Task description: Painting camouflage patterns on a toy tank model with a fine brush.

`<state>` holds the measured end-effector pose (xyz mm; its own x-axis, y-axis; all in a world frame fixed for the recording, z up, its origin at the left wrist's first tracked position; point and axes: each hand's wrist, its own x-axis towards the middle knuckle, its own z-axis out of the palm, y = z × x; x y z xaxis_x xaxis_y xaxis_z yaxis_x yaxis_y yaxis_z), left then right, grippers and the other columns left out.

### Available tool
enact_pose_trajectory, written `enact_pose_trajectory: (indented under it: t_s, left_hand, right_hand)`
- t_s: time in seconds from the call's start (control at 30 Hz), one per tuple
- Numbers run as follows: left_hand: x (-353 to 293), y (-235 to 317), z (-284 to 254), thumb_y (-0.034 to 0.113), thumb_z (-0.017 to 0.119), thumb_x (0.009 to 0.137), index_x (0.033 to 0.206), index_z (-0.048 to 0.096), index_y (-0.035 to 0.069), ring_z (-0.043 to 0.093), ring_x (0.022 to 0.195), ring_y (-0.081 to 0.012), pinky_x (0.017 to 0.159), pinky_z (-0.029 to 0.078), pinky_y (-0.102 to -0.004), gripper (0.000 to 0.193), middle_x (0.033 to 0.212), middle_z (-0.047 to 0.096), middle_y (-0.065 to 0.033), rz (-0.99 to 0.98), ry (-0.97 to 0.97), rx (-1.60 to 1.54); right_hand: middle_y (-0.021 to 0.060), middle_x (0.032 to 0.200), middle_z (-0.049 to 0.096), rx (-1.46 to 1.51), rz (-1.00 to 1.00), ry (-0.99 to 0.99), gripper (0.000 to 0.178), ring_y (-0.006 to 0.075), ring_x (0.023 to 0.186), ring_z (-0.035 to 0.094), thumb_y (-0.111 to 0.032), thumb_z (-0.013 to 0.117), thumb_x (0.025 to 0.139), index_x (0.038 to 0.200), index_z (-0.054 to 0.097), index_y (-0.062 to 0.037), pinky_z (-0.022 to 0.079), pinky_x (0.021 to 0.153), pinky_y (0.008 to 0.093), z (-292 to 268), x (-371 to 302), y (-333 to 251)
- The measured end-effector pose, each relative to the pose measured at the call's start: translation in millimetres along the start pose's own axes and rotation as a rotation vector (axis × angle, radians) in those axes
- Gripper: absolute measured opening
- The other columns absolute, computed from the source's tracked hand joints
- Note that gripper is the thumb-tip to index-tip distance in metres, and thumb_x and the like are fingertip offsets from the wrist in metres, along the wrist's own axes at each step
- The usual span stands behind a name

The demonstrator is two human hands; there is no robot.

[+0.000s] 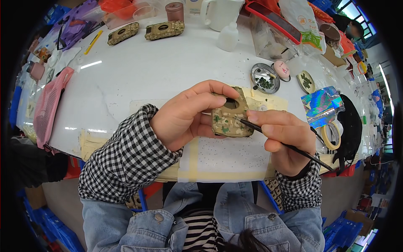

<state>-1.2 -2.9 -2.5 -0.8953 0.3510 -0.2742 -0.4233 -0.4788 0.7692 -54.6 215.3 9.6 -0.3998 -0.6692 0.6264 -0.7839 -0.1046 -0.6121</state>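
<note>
My left hand (189, 110) grips a small camouflage model tank hull (228, 122), tilted up over the table, its round opening facing me. Thumb and fingers close around its upper left side. Pinched in my right hand (287, 136) is a slim black pointed tool (300, 151), held like a pen. Its fine tip rests at or very close to the hull's lower face; whether it touches, I cannot tell. Under both hands lies a white sheet (226, 161) speckled with dark dots and edged with masking tape.
Two more camouflage hulls (164, 30) stand at the far left, near a yellow pen-shaped tool (93, 42). Right of centre sits a round dish (277, 85) with dark green bits. A tape roll (331, 135), holographic pouch (321, 105), white jug (224, 14) and red-cased phone (273, 21) surround the work area.
</note>
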Motion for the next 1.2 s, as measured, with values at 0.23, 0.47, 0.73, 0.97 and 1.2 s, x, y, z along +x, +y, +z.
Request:
enact_pose_trajectory:
  t_s: [0.23, 0.47, 0.73, 0.97, 1.2]
  left_hand:
    - [0.2, -0.4, -0.2, 0.021, 0.047, 0.093, 0.118, 0.047, 0.008, 0.058, 0.100, -0.0143, 0.086, 0.050, -0.0325, 0.028, 0.111, 0.056, -0.0052, 0.000, 0.003, 0.000]
    - [0.3, -0.4, -0.3, 0.021, 0.047, 0.093, 0.117, 0.047, 0.007, 0.058, 0.100, -0.0143, 0.086, 0.050, -0.0323, 0.028, 0.111, 0.056, -0.0057, 0.003, -0.002, -0.004]
    - [-0.1, -0.1, 0.0, 0.020, 0.047, 0.093, 0.117, 0.047, 0.007, 0.058, 0.099, -0.0140, 0.086, 0.050, -0.0316, 0.028, 0.110, 0.057, -0.0057, 0.005, 0.002, -0.007]
    - [0.5, -0.8, -0.4, 0.020, 0.047, 0.093, 0.117, 0.047, 0.007, 0.059, 0.098, -0.0143, 0.086, 0.050, -0.0316, 0.027, 0.110, 0.057, -0.0060, 0.009, 0.005, -0.009]
    - [-0.2, -0.8, -0.7, 0.019, 0.047, 0.093, 0.115, 0.048, 0.007, 0.059, 0.097, -0.0146, 0.085, 0.050, -0.0313, 0.025, 0.110, 0.057, -0.0061, 0.012, 0.009, -0.014]
  right_hand:
    - [0.0154, 0.098, 0.066, -0.013, -0.012, -0.004, 0.028, 0.0287, 0.087, 0.067, -0.011, 0.075, 0.073, 0.096, 0.061, -0.0032, 0.054, 0.072, 0.0333, 0.5, -0.2, 1.3]
    - [0.0157, 0.098, 0.066, -0.022, -0.028, 0.003, 0.029, 0.0289, 0.086, 0.067, -0.012, 0.075, 0.073, 0.097, 0.060, -0.0032, 0.054, 0.071, 0.0328, 0.3, -1.1, 1.3]
    - [0.0164, 0.099, 0.066, -0.029, -0.050, -0.010, 0.030, 0.0298, 0.088, 0.067, -0.011, 0.075, 0.072, 0.097, 0.060, -0.0026, 0.054, 0.071, 0.0331, -0.2, -0.5, 1.3]
    - [0.0161, 0.098, 0.066, -0.035, -0.052, -0.006, 0.031, 0.0303, 0.089, 0.067, -0.011, 0.075, 0.072, 0.097, 0.060, -0.0026, 0.054, 0.072, 0.0334, 1.0, 0.2, 0.5]
    - [0.0164, 0.099, 0.066, -0.025, -0.047, -0.003, 0.032, 0.0306, 0.089, 0.067, -0.010, 0.075, 0.072, 0.098, 0.059, -0.0027, 0.054, 0.072, 0.0335, 1.4, -0.8, 0.7]
